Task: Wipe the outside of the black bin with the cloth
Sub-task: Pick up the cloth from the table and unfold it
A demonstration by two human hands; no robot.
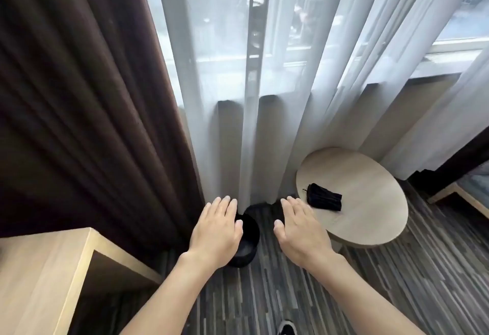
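While both of my hands were stretched out flat and empty, fingers spread and gripping nothing, the black bin sat on the striped floor below them, tucked against the foot of the sheer curtain. My left hand hovered over the bin's left side and hid part of its rim; my right hand hung just to the right of it, over the near edge of the round surface. I could not tell whether either hand touched anything.

No cloth was in either hand. The only candidate I saw was a dark folded thing lying on the round surface, just beyond my right fingertips, but it had a small loop or clasp at one end and looked more like a folded umbrella or pouch than a cloth, so I could not be sure.

The main risk, as I judged it, was starting on the bin without a cloth at all. The bin also stood so close to the sheer curtain and the brown drape that wiping its far side could drag the fabric along or pin it. The bin looked light, and an unsteadied push might tip or slide it towards the wooden desk on the left.
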